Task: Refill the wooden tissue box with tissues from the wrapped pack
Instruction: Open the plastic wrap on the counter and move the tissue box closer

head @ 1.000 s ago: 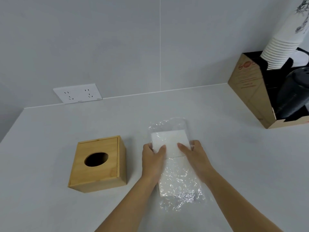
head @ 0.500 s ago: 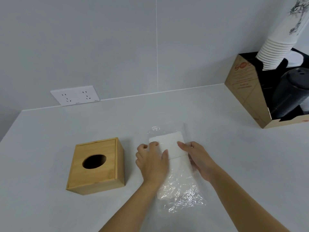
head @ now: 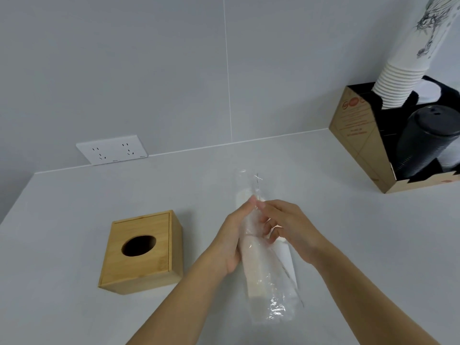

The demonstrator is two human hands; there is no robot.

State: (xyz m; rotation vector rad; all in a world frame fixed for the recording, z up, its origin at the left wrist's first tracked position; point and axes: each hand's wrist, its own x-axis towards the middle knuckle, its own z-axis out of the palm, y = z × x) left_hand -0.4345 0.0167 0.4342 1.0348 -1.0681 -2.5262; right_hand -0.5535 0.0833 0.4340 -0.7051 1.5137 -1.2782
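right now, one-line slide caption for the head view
Both bare hands, left hand and right hand, grip the clear-wrapped white tissue pack beside the square wooden tissue box.

Two bare forearms enter from the lower edge, with no sleeve, watch, bracelet or ring on either. The left hand (head: 230,241) and the right hand (head: 290,229) are ungloved, with short, plain, unpainted fingernails. No marks or tattoos show from wrists up to the knuckles.
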